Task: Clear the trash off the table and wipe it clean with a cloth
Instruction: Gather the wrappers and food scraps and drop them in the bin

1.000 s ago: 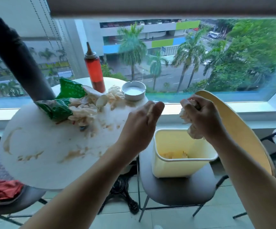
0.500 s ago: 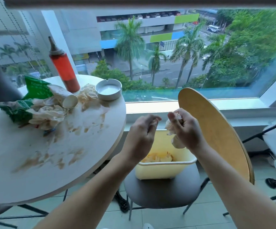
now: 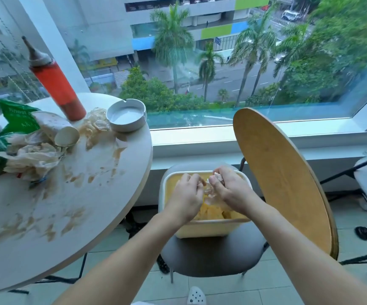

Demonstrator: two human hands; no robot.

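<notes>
Window-side table [image 3: 103, 216], smeared brown, with trash [image 3: 31, 155] piled at its far left.
Both hands over the yellow bin [image 3: 200, 227]: right hand [image 3: 231, 190] fingers [image 3: 216, 186] clamped on crumpled tissue [image 3: 211, 194]; left hand [image 3: 187, 194] fingers curled, touching it.

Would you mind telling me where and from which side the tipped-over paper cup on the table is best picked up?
Grip the paper cup around its body, just behind the open rim. It lies on its side with the mouth facing the near table edge, so come from above, hand across the cylinder. The red sauce bottle stands close behind and crumpled napkins crowd its left, so a side approach looks awkward.
</notes>
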